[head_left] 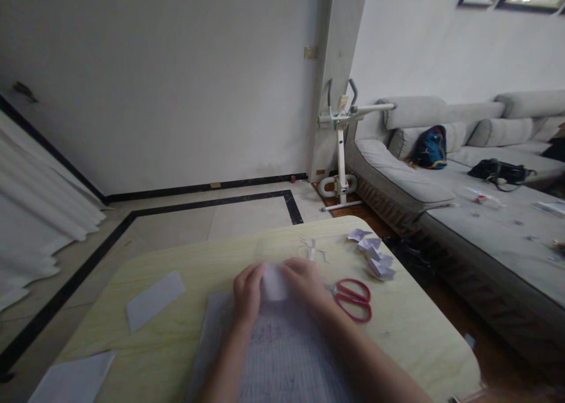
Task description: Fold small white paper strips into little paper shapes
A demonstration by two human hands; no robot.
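A small piece of white paper (274, 283) is held between my two hands above the table. My left hand (248, 288) is closed on its left edge, and my right hand (306, 279) grips its right side; the fingertips are partly hidden and blurred. Below my forearms lies a large written sheet (286, 356), its lines too smeared to read. Red-handled scissors (354, 300) rest just right of my right hand, their blades mostly hidden behind it. Several folded paper pieces (374, 255) sit in a row near the table's far right corner.
Two white paper pieces, one rectangular (155, 300) and one at the front edge (73, 379), lie on the left of the pale wooden table (176, 350). Thin paper scraps (312, 250) lie beyond my hands. A grey sofa (397, 185) and an exercise machine (341, 156) stand past the table.
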